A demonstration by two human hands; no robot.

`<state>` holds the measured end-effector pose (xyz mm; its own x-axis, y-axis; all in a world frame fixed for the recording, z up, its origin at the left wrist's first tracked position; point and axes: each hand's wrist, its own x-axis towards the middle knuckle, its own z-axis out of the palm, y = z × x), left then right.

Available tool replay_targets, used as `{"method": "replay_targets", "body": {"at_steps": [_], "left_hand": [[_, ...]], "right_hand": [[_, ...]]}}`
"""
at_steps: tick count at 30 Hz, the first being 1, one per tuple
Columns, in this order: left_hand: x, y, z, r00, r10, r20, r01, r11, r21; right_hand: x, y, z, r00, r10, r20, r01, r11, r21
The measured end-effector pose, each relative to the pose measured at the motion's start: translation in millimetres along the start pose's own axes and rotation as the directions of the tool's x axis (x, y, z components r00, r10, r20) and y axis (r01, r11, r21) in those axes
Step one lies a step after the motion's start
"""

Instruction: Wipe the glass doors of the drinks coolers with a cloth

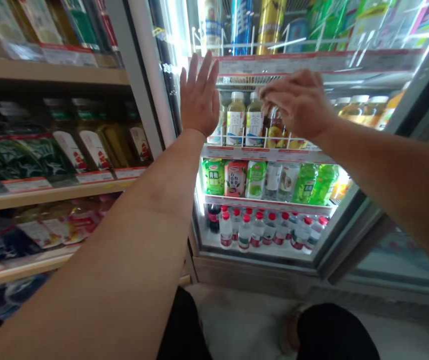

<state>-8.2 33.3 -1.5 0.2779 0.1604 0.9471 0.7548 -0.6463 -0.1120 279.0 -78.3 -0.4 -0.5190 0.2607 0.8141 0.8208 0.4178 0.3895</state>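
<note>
My left hand (199,95) is raised with its palm forward and fingers spread, at the left side of the lit drinks cooler (255,272). It appears flat against the cooler's glass front, though actual contact is hard to judge. My right hand (300,102) is up in front of the middle shelf, fingers bent and pressed together; motion blurs them, and whatever they may hold is hidden. Between the hands stand tea bottles with white caps (236,119). Part of a dark bottle with a yellow-brown label (275,131) shows below my right fingers.
Green and pink drink bottles (236,179) line the shelf below, above small red-capped water bottles (257,229). Cans (270,25) fill the top shelf. Left of the cooler is a wooden shelf (49,72) of bottles. A metal door frame (349,235) borders the right.
</note>
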Motion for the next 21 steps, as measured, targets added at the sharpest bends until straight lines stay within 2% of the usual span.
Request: {"method": "replay_targets", "body": {"at_steps": [3, 5, 8, 10, 11, 13, 15, 17, 19, 21], "left_hand": [[-1.5, -3.5, 2.2, 0.999, 0.029, -0.041, -0.029, 1.000, -0.005], [-2.7, -3.3, 2.3, 0.998, 0.028, -0.061, -0.025, 0.998, 0.049], [-3.2, -1.5, 1.9, 0.998, 0.019, -0.058, -0.012, 0.993, 0.115], [-2.6, 0.1, 1.6, 0.999, 0.005, -0.043, 0.000, 0.993, 0.120], [-2.2, 1.1, 1.3, 0.999, -0.003, -0.036, 0.007, 0.993, 0.117], [-1.7, 3.4, 0.1, 0.999, -0.019, -0.036, 0.023, 0.994, 0.108], [-1.6, 5.8, -1.6, 0.998, -0.036, -0.044, 0.040, 0.995, 0.092], [-1.5, 7.2, -2.4, 0.998, -0.053, -0.042, 0.056, 0.996, 0.068], [-1.2, 7.0, -1.5, 0.998, -0.058, -0.037, 0.059, 0.997, 0.039], [-0.7, 5.1, 1.2, 0.998, -0.040, -0.050, 0.041, 0.999, 0.022]], "right_hand": [[11.1, 14.8, -11.0, 0.964, 0.177, -0.198, -0.186, 0.982, -0.027], [2.4, 12.7, -8.9, 0.949, 0.214, -0.230, -0.225, 0.974, -0.020], [-20.8, 4.6, -2.7, 0.989, 0.103, -0.108, -0.106, 0.994, -0.018], [-26.4, 9.1, -6.2, 1.000, 0.016, -0.011, -0.016, 1.000, -0.011], [-24.7, 15.4, -10.7, 1.000, 0.000, 0.002, 0.000, 1.000, -0.011], [-16.8, 32.1, -21.5, 0.994, 0.055, -0.091, -0.058, 0.998, -0.031], [-12.8, 45.3, -28.1, 0.953, 0.173, -0.247, -0.190, 0.981, -0.044], [-20.5, 47.6, -27.2, 0.919, 0.252, -0.303, -0.278, 0.959, -0.045], [-37.0, 40.9, -22.7, 0.957, 0.226, -0.182, -0.234, 0.972, -0.026], [-51.4, 35.0, -21.4, 0.994, 0.112, 0.006, -0.112, 0.993, 0.035]]}}
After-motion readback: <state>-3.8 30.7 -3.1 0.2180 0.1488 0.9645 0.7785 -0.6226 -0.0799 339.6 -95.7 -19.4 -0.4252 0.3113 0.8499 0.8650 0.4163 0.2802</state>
